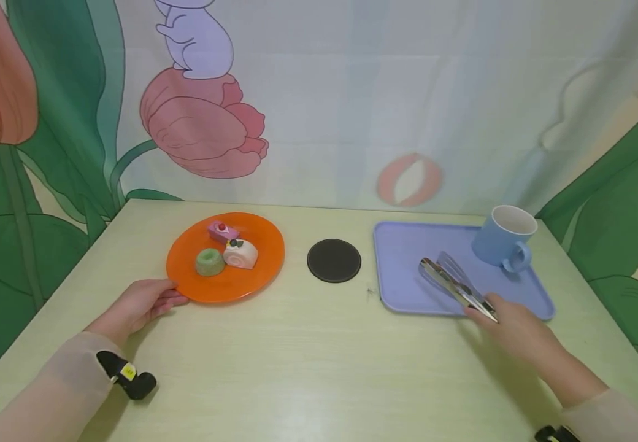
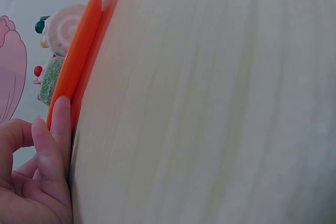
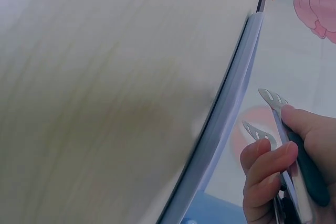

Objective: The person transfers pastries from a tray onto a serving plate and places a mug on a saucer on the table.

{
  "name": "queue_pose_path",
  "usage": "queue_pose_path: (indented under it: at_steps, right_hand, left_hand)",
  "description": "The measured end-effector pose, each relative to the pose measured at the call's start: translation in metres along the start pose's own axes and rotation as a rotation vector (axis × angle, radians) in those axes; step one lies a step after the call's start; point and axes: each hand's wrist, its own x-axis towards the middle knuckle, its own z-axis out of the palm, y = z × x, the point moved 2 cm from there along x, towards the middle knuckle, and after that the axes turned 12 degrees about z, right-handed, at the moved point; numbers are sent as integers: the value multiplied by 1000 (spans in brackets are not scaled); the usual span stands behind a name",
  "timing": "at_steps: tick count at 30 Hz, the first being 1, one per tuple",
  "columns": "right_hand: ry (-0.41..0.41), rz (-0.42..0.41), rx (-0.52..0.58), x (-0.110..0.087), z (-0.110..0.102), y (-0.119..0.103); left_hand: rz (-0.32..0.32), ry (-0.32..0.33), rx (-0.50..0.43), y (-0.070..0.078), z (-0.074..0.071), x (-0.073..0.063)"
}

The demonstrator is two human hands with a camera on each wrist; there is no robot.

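My left hand (image 1: 145, 304) grips the near-left rim of an orange plate (image 1: 186, 245). On the plate lie a green ring-shaped cake (image 1: 210, 263), a white-and-pink swiss roll (image 1: 240, 254) and a pink cake slice (image 1: 222, 231) with a red cherry on top. My right hand (image 1: 518, 322) holds metal serving tongs (image 1: 451, 283) with their arms spread apart, over the near edge of a lavender tray (image 1: 407, 245). In the right wrist view the slotted tips of the tongs (image 3: 272, 99) point away from my fingers, and nothing shows between them.
A light blue mug (image 1: 498, 236) stands at the tray's far right corner, its handle toward me. The round black coaster (image 1: 334, 261) lies between plate and tray. Behind the pale table (image 1: 275, 368) hangs a printed curtain (image 1: 324, 104).
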Motion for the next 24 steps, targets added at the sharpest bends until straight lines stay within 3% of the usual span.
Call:
queue_pose_path:
  at_steps: [6, 24]
  right_hand:
    - [-44, 45, -5, -3, -1, 9]
    - [-75, 109, 9, -9, -3, 29]
  left_hand:
    - [-5, 10, -4, -1, 0, 1]
    - [-12, 12, -20, 0, -1, 0]
